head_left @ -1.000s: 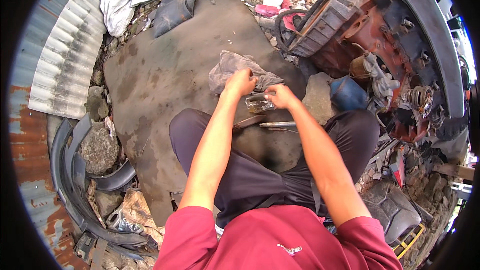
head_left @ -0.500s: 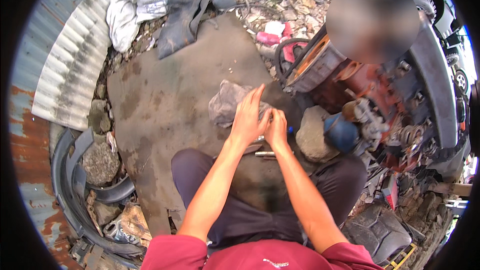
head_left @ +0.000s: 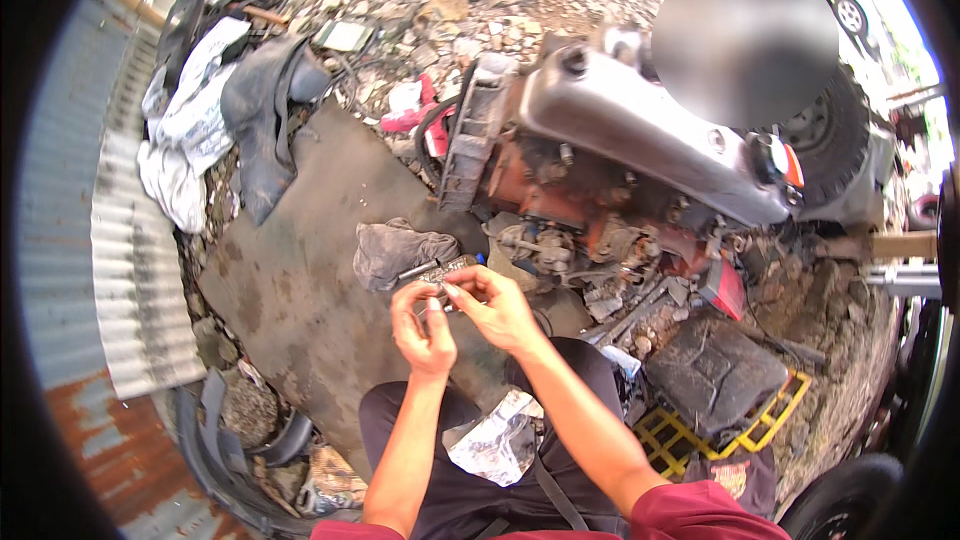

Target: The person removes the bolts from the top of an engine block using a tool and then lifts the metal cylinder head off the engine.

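Observation:
My left hand and my right hand meet in front of my knees. Their thumbs and fingertips are pinched around something small, mostly hidden by the fingers. Just beyond the fingertips lie a textured metal part and a short metal rod, both beside a crumpled grey rag. A crinkled silver foil packet rests in my lap, between my forearms.
A dirty brown sheet covers the ground. On the right stands an engine with a silver cover; a black seat-like piece lies on a yellow grid. Corrugated metal bounds the left, near black curved trim.
The view has swung to the right, bringing more of the engine in. My hands, earlier overlapping, are now side by side with pinched fingertips. The foil packet now shows in my lap.

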The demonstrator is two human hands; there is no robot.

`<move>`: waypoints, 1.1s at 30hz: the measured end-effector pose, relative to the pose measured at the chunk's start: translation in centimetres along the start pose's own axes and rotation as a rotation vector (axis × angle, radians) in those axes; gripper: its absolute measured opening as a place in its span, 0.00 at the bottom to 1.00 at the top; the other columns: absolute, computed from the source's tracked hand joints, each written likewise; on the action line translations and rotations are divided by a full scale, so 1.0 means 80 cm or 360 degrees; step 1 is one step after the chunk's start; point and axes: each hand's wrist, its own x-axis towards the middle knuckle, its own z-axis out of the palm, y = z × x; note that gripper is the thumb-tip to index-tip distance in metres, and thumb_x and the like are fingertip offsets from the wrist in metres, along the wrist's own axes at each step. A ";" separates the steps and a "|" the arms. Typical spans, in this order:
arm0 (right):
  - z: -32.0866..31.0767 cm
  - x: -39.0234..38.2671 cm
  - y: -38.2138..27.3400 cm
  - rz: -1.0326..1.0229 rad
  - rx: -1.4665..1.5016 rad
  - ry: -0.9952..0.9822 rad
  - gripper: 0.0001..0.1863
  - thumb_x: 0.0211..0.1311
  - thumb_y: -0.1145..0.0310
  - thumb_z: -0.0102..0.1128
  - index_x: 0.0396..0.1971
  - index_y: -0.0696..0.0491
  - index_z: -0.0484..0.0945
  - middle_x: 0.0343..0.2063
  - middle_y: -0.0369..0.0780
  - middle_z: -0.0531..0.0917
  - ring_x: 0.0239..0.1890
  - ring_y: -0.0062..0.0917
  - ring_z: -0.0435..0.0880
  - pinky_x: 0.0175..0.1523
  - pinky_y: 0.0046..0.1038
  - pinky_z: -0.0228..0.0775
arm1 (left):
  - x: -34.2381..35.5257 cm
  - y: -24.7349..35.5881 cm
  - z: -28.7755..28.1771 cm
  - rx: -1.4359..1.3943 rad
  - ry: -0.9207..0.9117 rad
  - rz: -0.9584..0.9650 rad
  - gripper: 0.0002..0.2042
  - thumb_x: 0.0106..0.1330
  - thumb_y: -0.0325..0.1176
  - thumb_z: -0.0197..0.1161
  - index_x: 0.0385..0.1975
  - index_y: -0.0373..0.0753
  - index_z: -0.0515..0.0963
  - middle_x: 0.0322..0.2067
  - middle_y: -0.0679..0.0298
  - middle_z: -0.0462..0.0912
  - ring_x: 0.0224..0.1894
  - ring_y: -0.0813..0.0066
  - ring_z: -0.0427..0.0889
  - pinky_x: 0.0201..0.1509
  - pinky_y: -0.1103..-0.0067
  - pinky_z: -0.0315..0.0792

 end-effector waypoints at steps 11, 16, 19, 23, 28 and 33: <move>-0.252 -0.147 -0.247 0.0027 0.0389 0.1348 0.12 0.71 0.66 0.65 0.47 0.57 0.79 0.31 0.35 0.84 0.29 0.17 0.82 0.35 0.20 0.75 | 0.108 0.230 0.305 0.0116 -0.1449 0.1151 0.18 0.59 0.21 0.63 0.50 0.40 0.78 0.48 0.57 0.80 0.54 0.56 0.79 0.59 0.64 0.69; -0.358 -0.125 -0.276 -0.0346 -0.0070 0.1866 0.14 0.68 0.67 0.67 0.47 0.59 0.78 0.33 0.36 0.82 0.29 0.17 0.80 0.35 0.21 0.73 | 0.148 0.176 0.469 0.0642 -0.1284 0.1089 0.14 0.66 0.32 0.61 0.51 0.39 0.78 0.49 0.56 0.81 0.54 0.57 0.78 0.60 0.63 0.68; -0.421 -0.104 -0.271 -0.0388 -0.0646 0.2213 0.17 0.62 0.68 0.71 0.48 0.59 0.80 0.34 0.39 0.82 0.34 0.22 0.81 0.39 0.27 0.75 | 0.138 0.168 0.508 0.1113 -0.1105 0.0715 0.12 0.70 0.36 0.58 0.47 0.39 0.79 0.47 0.56 0.82 0.54 0.56 0.78 0.60 0.63 0.68; -0.436 -0.078 -0.298 -0.0429 -0.0685 0.2194 0.16 0.62 0.72 0.70 0.48 0.58 0.80 0.40 0.41 0.81 0.32 0.25 0.82 0.41 0.29 0.75 | 0.132 0.178 0.511 0.1425 -0.1159 0.0605 0.11 0.71 0.38 0.56 0.43 0.40 0.79 0.44 0.57 0.83 0.51 0.56 0.79 0.58 0.63 0.69; -0.453 -0.047 -0.281 -0.0407 -0.0704 0.2405 0.13 0.60 0.75 0.71 0.43 0.59 0.80 0.36 0.41 0.81 0.33 0.27 0.82 0.39 0.29 0.75 | 0.126 0.180 0.513 0.1483 -0.1137 0.0634 0.08 0.66 0.31 0.56 0.40 0.40 0.79 0.41 0.60 0.83 0.49 0.58 0.80 0.58 0.65 0.69; -0.449 -0.044 -0.279 -0.0345 -0.0645 0.2467 0.09 0.59 0.75 0.72 0.38 0.58 0.80 0.34 0.40 0.81 0.31 0.25 0.81 0.37 0.27 0.74 | 0.128 0.182 0.515 0.1491 -0.1174 0.0643 0.08 0.66 0.30 0.55 0.40 0.40 0.79 0.41 0.60 0.83 0.49 0.58 0.79 0.59 0.64 0.68</move>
